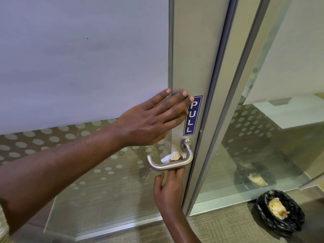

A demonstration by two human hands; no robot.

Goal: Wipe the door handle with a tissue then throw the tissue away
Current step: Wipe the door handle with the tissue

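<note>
The right hand [169, 188] reaches up from below the door handle [168, 166]. Its fingers pass behind the lever and their tips are hidden; the thumb stands apart on the left, under the lever. Whether these fingers grasp anything cannot be told.

The tissue [171, 156], white with a brown stain, sits in the gap between the lever and the door stile [196, 50], showing above the lever. The lever's free end points left, with open room beyond it.

Above the handle, the left hand [149, 123] lies flat with straight fingers across the edge between the frosted panel [78, 58] and the stile, gripping nothing. Its fingertips touch the blue PULL label [192, 115].

To the right, past the door edge, a fixed glass panel [263, 137] meets the carpet [228, 228]. A bin [294, 207] with a black liner stands on the floor beside that panel, well apart from the handle, holding a stained crumpled tissue [278, 208].
</note>
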